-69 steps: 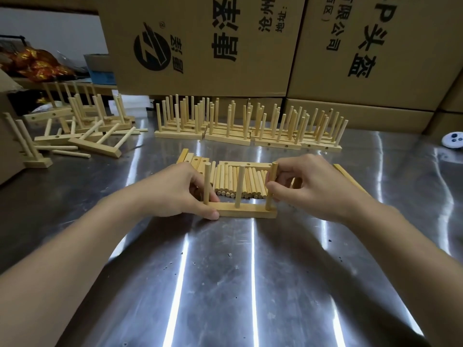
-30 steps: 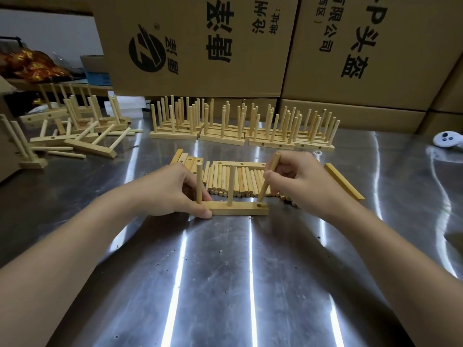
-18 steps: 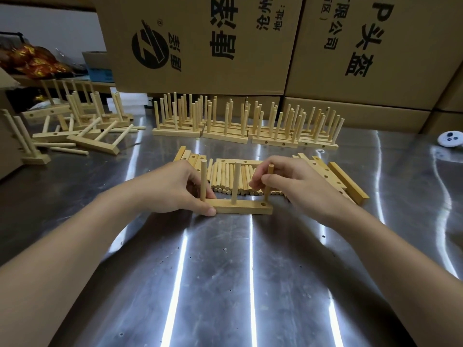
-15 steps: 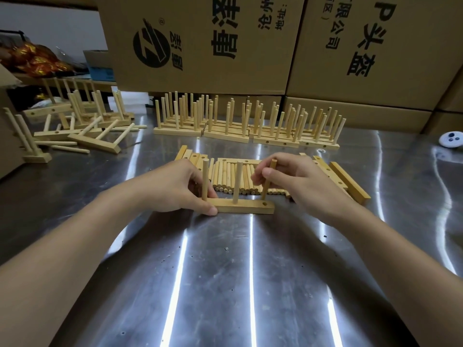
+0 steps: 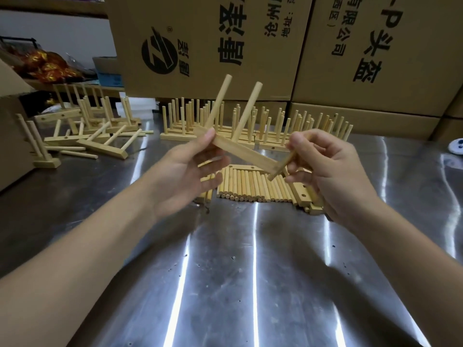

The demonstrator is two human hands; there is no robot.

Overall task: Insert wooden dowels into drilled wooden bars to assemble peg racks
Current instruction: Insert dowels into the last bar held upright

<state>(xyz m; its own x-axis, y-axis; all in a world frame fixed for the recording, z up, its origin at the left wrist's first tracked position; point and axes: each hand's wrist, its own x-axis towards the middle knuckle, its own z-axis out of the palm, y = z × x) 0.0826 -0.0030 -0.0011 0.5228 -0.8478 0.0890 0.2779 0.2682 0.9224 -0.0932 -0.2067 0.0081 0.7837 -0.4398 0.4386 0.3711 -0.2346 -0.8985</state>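
We see cardboard boxes (image 5: 200, 46) behind a steel table (image 5: 250, 271), with finished racks (image 5: 175, 136) in a row at its far edge and loose dowels (image 5: 250, 184) lying under the hands. The left hand (image 5: 185, 176) grips a drilled bar (image 5: 240, 152), held tilted above the table with two dowels (image 5: 220, 101) standing in it. The right hand (image 5: 330, 171) pinches a third dowel (image 5: 281, 166) at the bar's lower end; we cannot tell whether it sits in the hole.
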